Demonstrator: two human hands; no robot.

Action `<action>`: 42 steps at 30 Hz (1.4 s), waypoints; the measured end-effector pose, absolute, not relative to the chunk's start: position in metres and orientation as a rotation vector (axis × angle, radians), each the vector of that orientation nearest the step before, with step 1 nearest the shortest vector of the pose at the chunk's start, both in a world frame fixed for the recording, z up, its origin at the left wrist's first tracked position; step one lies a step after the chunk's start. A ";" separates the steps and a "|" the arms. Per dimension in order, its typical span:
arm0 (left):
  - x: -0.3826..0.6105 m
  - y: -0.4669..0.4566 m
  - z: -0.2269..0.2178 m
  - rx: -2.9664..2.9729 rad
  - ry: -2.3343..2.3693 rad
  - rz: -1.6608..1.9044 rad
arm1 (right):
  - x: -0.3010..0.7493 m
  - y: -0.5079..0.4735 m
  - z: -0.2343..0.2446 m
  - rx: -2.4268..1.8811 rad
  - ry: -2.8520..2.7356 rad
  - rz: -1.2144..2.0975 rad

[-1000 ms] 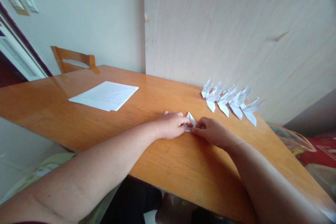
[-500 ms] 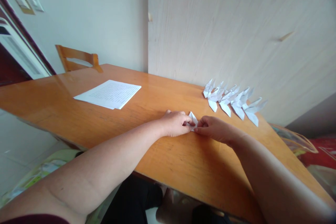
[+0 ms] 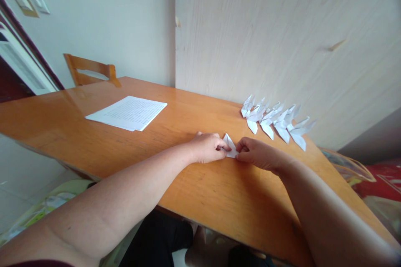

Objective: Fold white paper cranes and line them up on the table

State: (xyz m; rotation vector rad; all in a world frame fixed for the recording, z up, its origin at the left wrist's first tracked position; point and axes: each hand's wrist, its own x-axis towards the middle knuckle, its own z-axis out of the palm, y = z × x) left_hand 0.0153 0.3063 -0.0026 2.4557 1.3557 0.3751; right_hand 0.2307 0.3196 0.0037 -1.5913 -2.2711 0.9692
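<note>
A small folded piece of white paper (image 3: 231, 152), pointed at its far end, lies on the wooden table (image 3: 194, 183) between my hands. The fingers of my left hand (image 3: 209, 147) are closed on its left side. At its right edge, the thumb and fingers of my right hand (image 3: 252, 151) pinch the paper. My fingers cover parts of both sides, so the finer folds are hidden. Beyond my right hand stands a row of several folded white paper birds (image 3: 280, 123), with raised, pointed wings.
A stack of printed paper sheets (image 3: 128, 112) lies on the table to the left. A wooden chair (image 3: 90, 69) stands at the far left end. Behind the table rises a pale wooden panel (image 3: 266, 29). Red material (image 3: 384, 179) shows beyond the right edge.
My hands have drawn slightly apart, and more of the folded paper shows between them. The whole view has shifted a little.
</note>
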 end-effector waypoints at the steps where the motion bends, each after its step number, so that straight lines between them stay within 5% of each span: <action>1: 0.015 0.307 -0.003 2.452 1.357 0.375 | 0.232 0.320 0.003 -1.583 -2.280 0.958; 28: 0.013 0.310 -0.006 2.439 1.340 0.373 | 0.245 0.318 0.002 -1.559 -2.170 0.987; 42: 0.013 0.313 0.001 2.380 1.339 0.278 | 0.228 0.321 -0.003 -1.700 -2.280 0.698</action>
